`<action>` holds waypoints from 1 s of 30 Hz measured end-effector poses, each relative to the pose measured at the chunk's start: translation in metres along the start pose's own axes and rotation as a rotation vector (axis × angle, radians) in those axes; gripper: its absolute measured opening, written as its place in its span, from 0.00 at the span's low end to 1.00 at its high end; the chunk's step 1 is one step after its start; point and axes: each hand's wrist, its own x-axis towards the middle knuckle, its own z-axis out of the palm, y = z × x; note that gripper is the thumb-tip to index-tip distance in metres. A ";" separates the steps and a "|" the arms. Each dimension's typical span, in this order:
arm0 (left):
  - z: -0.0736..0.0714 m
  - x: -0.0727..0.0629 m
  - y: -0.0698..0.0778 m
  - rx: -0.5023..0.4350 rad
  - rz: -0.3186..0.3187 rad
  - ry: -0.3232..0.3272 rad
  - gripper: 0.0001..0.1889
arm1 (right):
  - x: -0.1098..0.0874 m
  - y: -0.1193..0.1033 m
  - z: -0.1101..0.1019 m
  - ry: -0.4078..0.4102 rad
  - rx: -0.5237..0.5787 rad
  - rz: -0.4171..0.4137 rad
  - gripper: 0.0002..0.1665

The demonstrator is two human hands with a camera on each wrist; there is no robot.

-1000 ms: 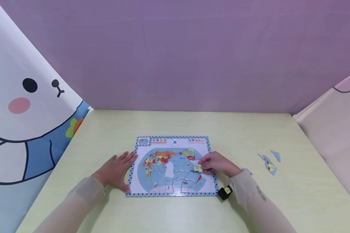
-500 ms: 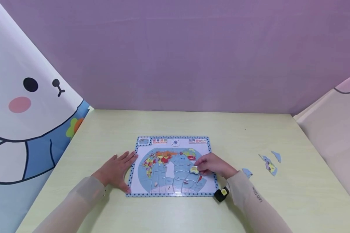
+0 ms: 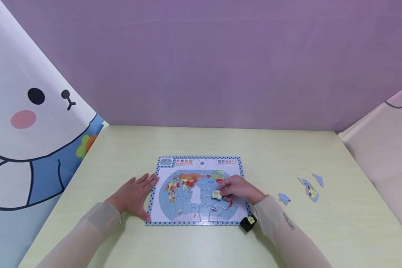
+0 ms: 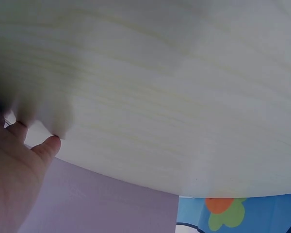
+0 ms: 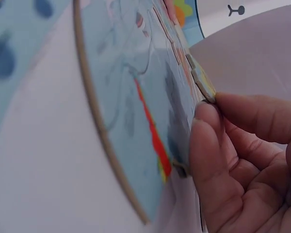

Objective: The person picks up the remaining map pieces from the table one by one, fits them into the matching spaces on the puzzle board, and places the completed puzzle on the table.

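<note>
A world map puzzle board (image 3: pixel 201 223) with a blue dotted border lies on the table, most of its map filled with pieces. White backing (image 3: pixel 195 195) shows in a gap at mid-map, and some of the map's right side is hidden by my right hand (image 3: pixel 239 188). Between thumb and fingers that hand pinches a blue and yellow puzzle piece (image 3: pixel 216 195), held over the map to the right of the gap. The piece's thin edge (image 5: pixel 203 85) shows at the fingertips in the right wrist view. My left hand (image 3: pixel 134 195) rests spread along the board's left edge.
Several loose puzzle pieces lie right of the board: a blue one (image 3: pixel 284 198) nearest, a multicoloured group (image 3: pixel 310 190), and a blue sliver (image 3: pixel 318 179). A black wrist camera (image 3: pixel 248 223) overlaps the board's lower right corner. A purple wall (image 3: pixel 221 74) rises behind the table.
My right hand has moved left across the map with the puzzle piece, uncovering the nearest loose blue piece. The left hand has stayed in place on the board's edge.
</note>
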 end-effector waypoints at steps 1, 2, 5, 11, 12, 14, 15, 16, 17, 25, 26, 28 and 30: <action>0.001 0.000 0.000 -0.002 -0.001 0.002 0.68 | 0.001 -0.001 0.001 -0.001 0.001 0.002 0.12; 0.001 0.000 0.000 -0.001 -0.003 0.003 0.68 | 0.001 -0.002 0.002 -0.001 0.001 0.000 0.12; 0.003 -0.001 -0.001 -0.003 -0.006 0.005 0.68 | 0.004 -0.005 0.004 0.001 0.003 -0.006 0.12; 0.001 -0.001 0.001 0.007 -0.013 0.003 0.68 | 0.008 -0.007 0.011 0.002 0.037 -0.004 0.11; 0.001 -0.001 0.001 0.010 -0.014 0.003 0.68 | 0.009 -0.007 0.013 0.003 0.043 0.001 0.10; 0.000 -0.001 0.001 0.016 -0.014 -0.002 0.68 | 0.010 -0.007 0.016 0.005 0.056 0.008 0.09; 0.000 -0.001 0.001 0.017 -0.013 -0.006 0.68 | 0.010 -0.007 0.017 0.007 0.060 0.010 0.09; -0.001 0.000 0.002 0.016 -0.010 -0.011 0.68 | 0.010 -0.006 0.018 0.013 0.064 0.013 0.09; -0.001 0.000 0.002 0.019 -0.010 -0.017 0.68 | 0.011 -0.007 0.020 0.017 0.068 0.016 0.09; -0.003 0.001 0.003 0.034 -0.014 -0.026 0.68 | 0.016 -0.012 0.034 0.070 0.031 0.018 0.10; -0.003 0.001 0.003 0.035 -0.015 -0.027 0.68 | 0.016 -0.013 0.036 0.074 0.018 0.017 0.10; -0.003 0.001 0.002 0.036 -0.017 -0.027 0.68 | 0.017 -0.014 0.040 0.080 -0.008 0.009 0.10; -0.004 0.001 0.003 0.032 -0.019 -0.028 0.68 | 0.018 -0.015 0.042 0.076 -0.021 -0.004 0.10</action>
